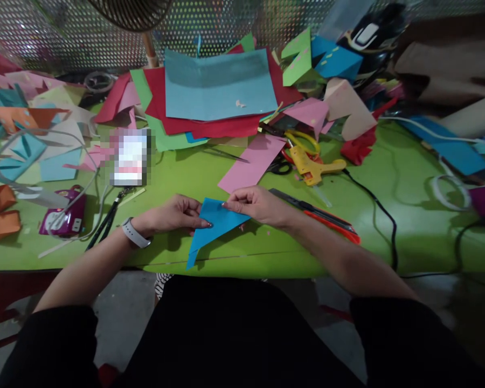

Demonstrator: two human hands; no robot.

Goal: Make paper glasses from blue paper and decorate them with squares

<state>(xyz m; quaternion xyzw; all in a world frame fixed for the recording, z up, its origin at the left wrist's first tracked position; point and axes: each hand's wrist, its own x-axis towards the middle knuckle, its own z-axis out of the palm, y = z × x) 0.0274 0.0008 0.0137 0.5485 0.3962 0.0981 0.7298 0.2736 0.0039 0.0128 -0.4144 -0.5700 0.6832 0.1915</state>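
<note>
A folded piece of blue paper (213, 230), roughly triangular with a narrow strip at its lower left tip, is held over the green table near its front edge. My left hand (181, 213) pinches its left side, thumb on top and fingers mostly hidden beneath. At the upper right edge my right hand (255, 205) closes on the same paper with thumb and fingers. Just beyond my right hand lies a pink paper strip (253, 161). A utility knife (319, 213) with an orange body rests beside my right forearm.
A yellow glue gun (312, 164) with a black cord sits beyond the knife, near yellow-handled scissors (303, 141). Stacked coloured sheets (220, 86) fill the back. A blurred-out phone (131, 157) and a purple device (67, 211) with a looping cable are at left.
</note>
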